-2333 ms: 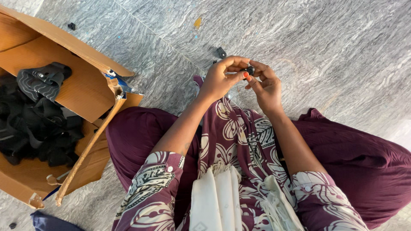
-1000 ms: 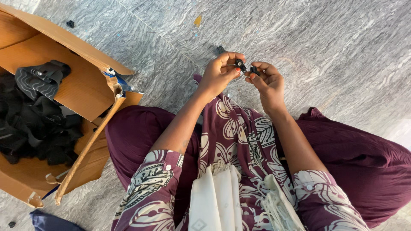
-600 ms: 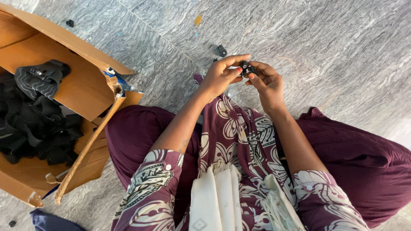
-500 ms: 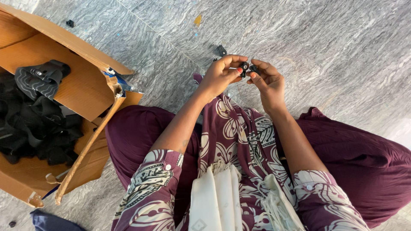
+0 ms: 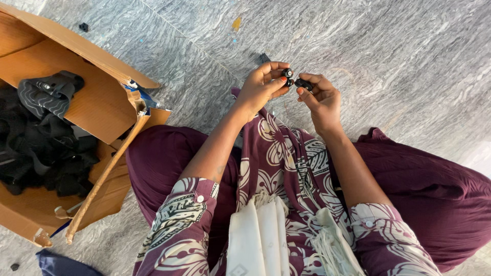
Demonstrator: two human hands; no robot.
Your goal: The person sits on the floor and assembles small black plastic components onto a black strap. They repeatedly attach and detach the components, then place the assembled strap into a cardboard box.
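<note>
Grey marble floor [image 5: 388,46] is under me as I sit, and in the upper middle of the frame my left hand [image 5: 260,89] pinches a small black round part [image 5: 287,74] while my right hand [image 5: 321,99] grips another black piece [image 5: 303,84] just beside it, so I judge I am fitting them and must line them up carefully.

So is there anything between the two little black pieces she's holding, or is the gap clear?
Nothing visible sits between them. The left hand pinches a small round black piece at its fingertips, the right hand pinches a second black piece, and only a narrow gap of bare air over the grey floor separates them.
</note>
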